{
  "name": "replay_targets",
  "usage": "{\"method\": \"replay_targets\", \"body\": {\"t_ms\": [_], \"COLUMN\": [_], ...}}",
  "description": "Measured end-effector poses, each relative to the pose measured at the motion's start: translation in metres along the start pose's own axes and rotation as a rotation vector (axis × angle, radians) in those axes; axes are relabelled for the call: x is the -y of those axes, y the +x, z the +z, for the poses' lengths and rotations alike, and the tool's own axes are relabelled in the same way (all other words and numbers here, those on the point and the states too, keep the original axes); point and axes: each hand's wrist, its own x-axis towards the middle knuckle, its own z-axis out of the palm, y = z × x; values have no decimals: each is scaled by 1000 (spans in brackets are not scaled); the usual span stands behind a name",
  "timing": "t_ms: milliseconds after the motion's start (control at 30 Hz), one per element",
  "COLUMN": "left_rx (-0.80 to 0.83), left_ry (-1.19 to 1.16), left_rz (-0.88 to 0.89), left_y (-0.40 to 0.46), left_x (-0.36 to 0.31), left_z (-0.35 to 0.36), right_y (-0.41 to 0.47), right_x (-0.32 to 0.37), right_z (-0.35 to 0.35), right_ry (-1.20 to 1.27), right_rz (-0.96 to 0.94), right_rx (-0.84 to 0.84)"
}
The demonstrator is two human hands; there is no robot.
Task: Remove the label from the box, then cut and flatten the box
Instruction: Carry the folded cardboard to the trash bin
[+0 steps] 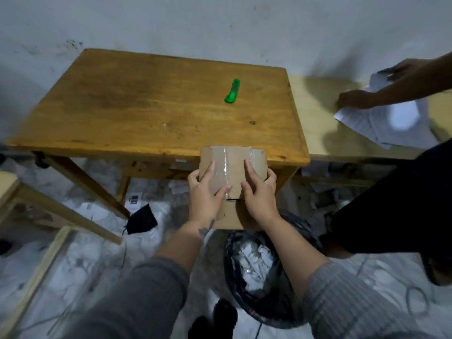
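A small brown cardboard box [232, 165], with clear tape running over its top, is held in the air at the near edge of the wooden table [146, 106]. My left hand [205, 192] grips its left side, thumb across the top and fingers wrapped round the edge. My right hand [259, 189] grips its right side, index finger stretched over the top. No label shows on the visible faces. A green utility knife [232, 91] lies on the table, well beyond the box.
A black rubbish bag [264, 277] holding crumpled white paper stands open on the floor below the box. Another person's hands [367, 94] handle white sheets on a second table [315, 106] at the right. Paper scraps and a black cloth [140, 222] litter the floor.
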Motion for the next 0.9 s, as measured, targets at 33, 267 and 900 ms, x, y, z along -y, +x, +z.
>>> {"method": "replay_targets", "body": {"t_ms": [33, 267, 900], "left_rx": [25, 199, 523], "left_ry": [1, 31, 353], "left_rz": [-17, -99, -403], "left_y": [-11, -76, -68], "left_x": [6, 61, 352], "left_z": [9, 90, 379], "right_y": [-11, -73, -53], "right_x": [-11, -110, -506], "right_z": [-3, -14, 116], "right_ry": [7, -40, -130], "right_rz": [42, 252, 527], "right_rx": [3, 30, 288]}}
